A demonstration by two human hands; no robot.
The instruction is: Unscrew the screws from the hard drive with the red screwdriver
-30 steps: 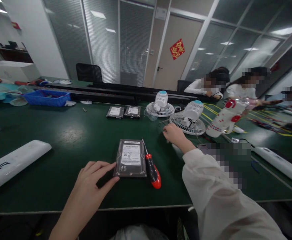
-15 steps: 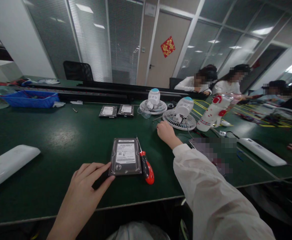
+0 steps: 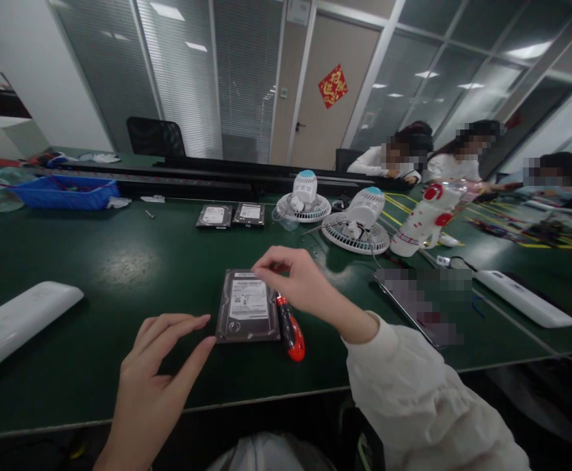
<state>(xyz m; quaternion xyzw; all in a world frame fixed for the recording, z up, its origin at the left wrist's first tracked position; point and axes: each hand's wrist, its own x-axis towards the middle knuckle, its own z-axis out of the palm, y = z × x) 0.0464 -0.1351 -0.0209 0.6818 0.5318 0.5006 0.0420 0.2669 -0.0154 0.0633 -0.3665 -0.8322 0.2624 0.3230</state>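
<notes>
A hard drive point(image 3: 249, 304) with a white label lies flat on the green table in front of me. My left hand point(image 3: 163, 360) is at its lower left corner, thumb and fingers apart, with a narrow gap to the drive. Above the drive's upper right corner, my right hand point(image 3: 295, 278) has thumb and fingertips pinched together; anything between them is too small or hidden to make out. A red and black screwdriver point(image 3: 291, 330) lies along the drive's right side, its shaft covered by my right hand. Several tiny screws point(image 3: 316, 251) lie beyond that hand.
Two more hard drives point(image 3: 214, 216) lie farther back, beside two white fans point(image 3: 355, 232). A blue tray point(image 3: 65, 194) stands at the back left. A phone point(image 3: 408, 307), a white power bank-like case point(image 3: 525, 297) and a patterned bottle point(image 3: 418, 226) are to the right. Co-workers sit beyond.
My right hand has come back from beside the fans to the drive's upper right corner, fingertips pinched. My left fingers have moved slightly off the drive's left edge.
</notes>
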